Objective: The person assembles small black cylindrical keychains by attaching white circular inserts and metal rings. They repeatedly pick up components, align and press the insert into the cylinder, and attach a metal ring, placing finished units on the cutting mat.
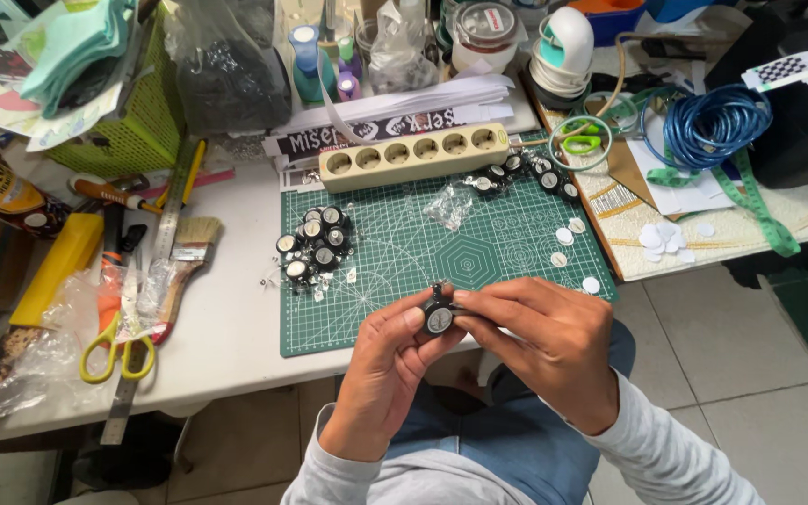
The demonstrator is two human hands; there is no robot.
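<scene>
Both my hands meet over the front edge of a green cutting mat (404, 257). My left hand (381, 369) pinches a small round black button badge (439, 318) with a pale face between thumb and fingers. My right hand (549, 341) grips the same badge from the right, its fingertips on the rim and top. A pile of similar black badges (315, 245) lies on the mat's left part. More badges (530, 174) are strewn at the mat's far right corner. Small white paper discs (568, 236) lie along the mat's right edge.
A beige power strip (413, 155) lies across the mat's far edge. Yellow-handled scissors (116, 351), a metal ruler (147, 290) and a paintbrush (189, 257) lie left on the white table (226, 327). A green basket (137, 122), a blue cable coil (713, 126) and bottles crowd the back.
</scene>
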